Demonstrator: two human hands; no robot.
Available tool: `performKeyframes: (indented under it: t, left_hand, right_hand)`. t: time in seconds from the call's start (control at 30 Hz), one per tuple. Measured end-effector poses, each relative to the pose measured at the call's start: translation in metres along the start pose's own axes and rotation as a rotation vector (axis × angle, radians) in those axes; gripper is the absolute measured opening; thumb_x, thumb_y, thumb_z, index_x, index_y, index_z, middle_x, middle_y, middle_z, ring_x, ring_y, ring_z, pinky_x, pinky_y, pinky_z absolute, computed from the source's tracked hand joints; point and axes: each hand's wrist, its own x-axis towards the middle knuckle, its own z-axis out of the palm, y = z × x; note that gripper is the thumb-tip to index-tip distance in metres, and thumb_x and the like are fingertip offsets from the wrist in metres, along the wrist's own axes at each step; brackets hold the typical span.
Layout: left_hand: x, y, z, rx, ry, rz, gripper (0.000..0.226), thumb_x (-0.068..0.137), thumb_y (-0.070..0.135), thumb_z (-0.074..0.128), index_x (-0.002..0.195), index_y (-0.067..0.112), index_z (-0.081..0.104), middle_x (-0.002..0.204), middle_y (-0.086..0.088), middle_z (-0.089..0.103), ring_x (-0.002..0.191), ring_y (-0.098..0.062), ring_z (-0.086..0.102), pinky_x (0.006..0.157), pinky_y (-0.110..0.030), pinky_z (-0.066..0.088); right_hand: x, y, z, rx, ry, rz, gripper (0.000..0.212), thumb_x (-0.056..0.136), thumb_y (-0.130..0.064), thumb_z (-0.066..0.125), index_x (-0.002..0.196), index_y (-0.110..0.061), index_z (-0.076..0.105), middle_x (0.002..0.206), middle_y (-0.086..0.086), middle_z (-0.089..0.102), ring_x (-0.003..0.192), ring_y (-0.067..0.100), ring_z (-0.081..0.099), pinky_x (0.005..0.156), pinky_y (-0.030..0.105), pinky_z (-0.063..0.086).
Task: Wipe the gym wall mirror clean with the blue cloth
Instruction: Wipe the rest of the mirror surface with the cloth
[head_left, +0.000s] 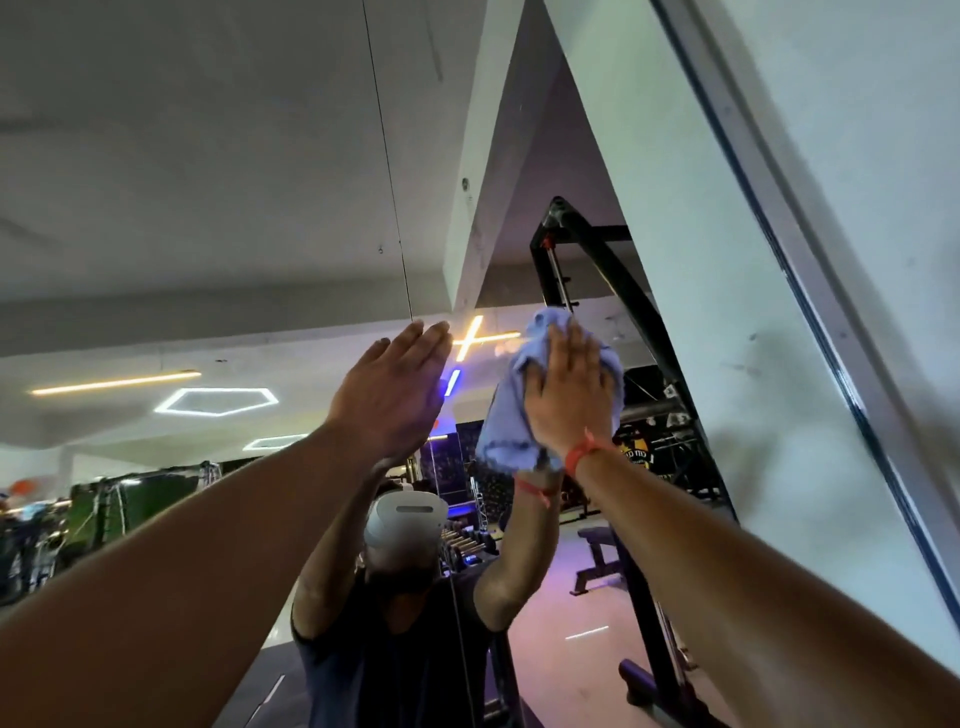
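We have one view only, worn on the head: it tilts upward, close against the wall mirror (218, 182), whose metal edge strip (810, 270) runs down the right, both raised forearms reaching in from below.

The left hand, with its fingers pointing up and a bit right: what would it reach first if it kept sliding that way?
Probably nothing solid: the left hand would likely just slide on up the mirror; the cloth sits off to its right.

You're in a gym, wall mirror (218, 218) reflecting a black weight rack (618, 291), weight bench (597, 551), row of dumbbells (462, 545), neon ceiling lights (218, 401).
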Motion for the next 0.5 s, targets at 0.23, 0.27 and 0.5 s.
performKeyframes:
  t: [0.23,0.27,0.5]
  left_hand:
    - [-0.003,-0.013,0.011,-0.057,0.044,0.033,0.068,0.102,0.043,0.014,0.160,0.012,0.029,0.168,-0.006,0.025,0.155,-0.023,0.024,0.124,-0.043,0.026]
    - [-0.003,-0.013,0.014,-0.070,0.048,0.027,0.068,0.102,0.044,0.014,0.161,0.013,0.027,0.169,-0.005,0.023,0.156,-0.022,0.021,0.125,-0.042,0.024]
    - [-0.004,-0.007,0.017,-0.095,0.059,-0.019,0.065,0.103,0.042,0.018,0.163,0.016,0.021,0.171,-0.001,0.015,0.158,-0.019,0.013,0.127,-0.041,0.015]
  right_hand:
    - [-0.010,-0.006,0.009,0.004,0.018,-0.558,0.061,0.104,-0.046,0.034,0.159,-0.019,0.034,0.169,0.002,0.024,0.156,0.025,0.021,0.127,0.042,0.016]
    - [-0.002,0.019,0.003,-0.051,0.040,-0.593,0.058,0.105,-0.044,0.036,0.157,-0.019,0.037,0.167,0.002,0.030,0.153,0.024,0.028,0.126,0.044,0.022]
    - [0.046,0.000,0.004,0.025,0.146,0.061,0.063,0.106,-0.051,0.024,0.162,-0.022,0.024,0.169,0.007,0.022,0.153,0.034,0.025,0.123,0.050,0.025]
